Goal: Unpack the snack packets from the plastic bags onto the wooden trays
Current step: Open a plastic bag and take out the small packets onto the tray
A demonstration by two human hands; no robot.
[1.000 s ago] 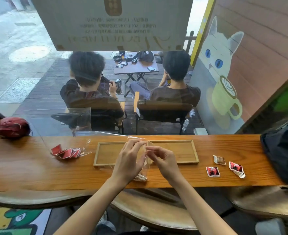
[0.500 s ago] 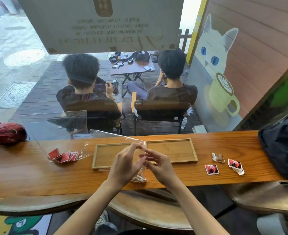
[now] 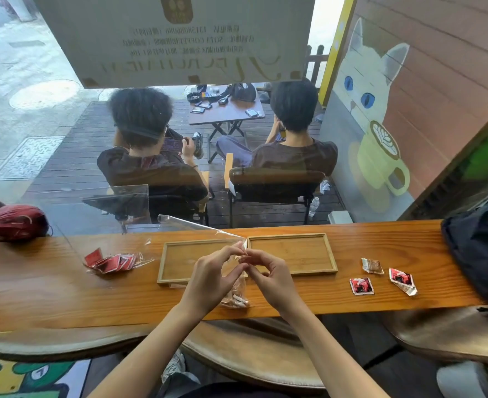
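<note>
My left hand (image 3: 211, 278) and right hand (image 3: 271, 280) each keep a narrow fingertip grip on the top of a clear plastic bag (image 3: 232, 285), whose lower end with pale snack packets (image 3: 235, 300) rests near the front edge of the tabletop (image 3: 36, 291). Just behind my hands lie two wooden trays (image 3: 294, 252) side by side. Left of them sits another clear bag of red packets (image 3: 110, 261); to the right lie three loose packets (image 3: 362, 286).
</note>
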